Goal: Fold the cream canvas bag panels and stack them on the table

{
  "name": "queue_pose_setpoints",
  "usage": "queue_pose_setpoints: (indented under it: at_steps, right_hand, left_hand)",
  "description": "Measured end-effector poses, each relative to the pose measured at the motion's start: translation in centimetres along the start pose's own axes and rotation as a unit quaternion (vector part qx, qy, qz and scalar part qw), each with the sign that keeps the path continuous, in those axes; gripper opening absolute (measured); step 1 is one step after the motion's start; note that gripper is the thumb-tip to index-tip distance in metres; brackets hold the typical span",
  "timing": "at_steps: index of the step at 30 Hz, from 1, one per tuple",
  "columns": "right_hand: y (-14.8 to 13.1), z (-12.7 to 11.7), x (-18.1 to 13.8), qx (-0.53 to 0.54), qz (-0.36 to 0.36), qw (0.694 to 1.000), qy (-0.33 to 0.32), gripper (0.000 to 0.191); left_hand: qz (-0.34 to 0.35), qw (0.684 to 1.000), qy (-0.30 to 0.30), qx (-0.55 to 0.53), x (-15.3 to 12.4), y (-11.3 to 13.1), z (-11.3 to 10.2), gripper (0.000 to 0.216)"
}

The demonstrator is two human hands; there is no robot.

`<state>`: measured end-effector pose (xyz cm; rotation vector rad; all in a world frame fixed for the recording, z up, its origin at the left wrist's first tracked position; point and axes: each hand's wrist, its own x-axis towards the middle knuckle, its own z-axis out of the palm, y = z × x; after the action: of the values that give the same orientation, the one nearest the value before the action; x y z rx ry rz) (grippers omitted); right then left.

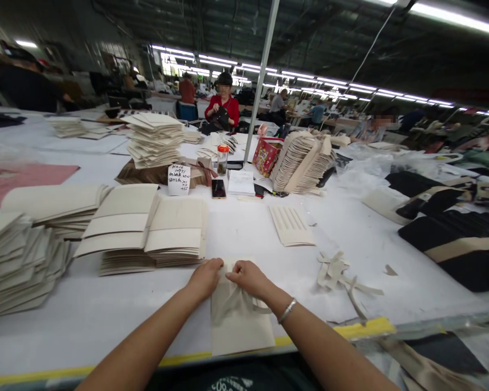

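A cream fabric panel lies flat in front of me at the table's edge. Over its far end, my left hand is closed with thumb and fingertips pinched at the panel's left side. My right hand is closed too, its fingers curled and pinching close beside the left one. A narrow cream strip loops out under my right wrist. What exactly sits between the fingertips of either hand is too small to make out. Beyond my left hand stand stacks of cream panels. Ahead to the right lies a single slotted panel.
Curled cream scraps lie right of my arm. Further back are a phone, a lidded jar, a red box and a bundled panel stack. Black pieces lie far right. A person in red sits opposite.
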<state>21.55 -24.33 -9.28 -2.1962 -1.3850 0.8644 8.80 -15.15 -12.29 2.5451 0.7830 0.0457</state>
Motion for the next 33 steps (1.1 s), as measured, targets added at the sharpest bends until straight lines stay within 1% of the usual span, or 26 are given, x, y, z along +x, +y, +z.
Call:
queue_pose_setpoints:
  at_steps: [2,5,7,12,17,20,22,25,27,29,31,33]
  right_hand:
    - [0.1,0.4,2.3,-0.070,0.014,0.997,0.002,0.015]
    - [0.4,1.1,4.2,-0.131,0.041,0.991,0.001,0.016]
    - [0.5,1.4,4.6,-0.145,0.054,0.988,0.000,0.019]
    - [0.6,1.7,4.7,-0.154,0.064,0.986,0.004,0.022]
    - [0.4,1.7,4.9,-0.155,0.078,0.985,-0.007,0.022]
    - [0.2,1.7,4.7,-0.157,0.079,0.984,-0.004,0.022]
    - [0.2,1.8,4.6,-0.155,0.080,0.985,-0.001,0.022]
    - [0.1,1.8,4.4,-0.161,0.077,0.984,-0.001,0.023]
    - [-0.1,1.7,4.2,-0.179,0.069,0.981,-0.009,0.024]
    - [-0.4,1.3,4.0,-0.199,0.053,0.978,-0.016,0.024]
    - [-0.7,0.9,3.7,-0.216,0.020,0.976,-0.013,0.025]
    - [-1.2,0.5,3.6,-0.228,-0.032,0.973,-0.018,0.029]
  left_hand:
    - [-0.016,1.000,0.002,-0.002,1.0,0.0,-0.1,0.029]
    - [-0.030,0.999,-0.012,-0.008,2.4,0.0,-0.4,0.038]
    - [-0.036,0.999,-0.027,-0.006,3.2,0.1,-0.7,0.040]
    - [-0.051,0.997,-0.061,0.002,4.5,0.5,-1.1,0.034]
    - [-0.036,0.996,-0.083,-0.009,4.8,0.6,-1.0,0.035]
    - [-0.013,0.997,-0.076,-0.014,4.1,0.5,-0.6,0.034]
    - [-0.001,0.998,-0.064,-0.020,3.1,0.3,-0.3,0.037]
    - [0.002,0.999,-0.018,-0.039,0.7,-0.2,0.1,0.042]
    - [0.002,1.000,0.001,-0.025,-1.0,-0.5,0.2,0.038]
    - [0.003,1.000,-0.020,0.019,-2.3,-0.5,0.1,0.035]
    - [0.003,0.996,-0.057,0.062,-3.1,-0.4,-0.3,0.043]
    - [0.007,0.992,-0.082,0.090,-3.4,-0.1,-0.8,0.053]
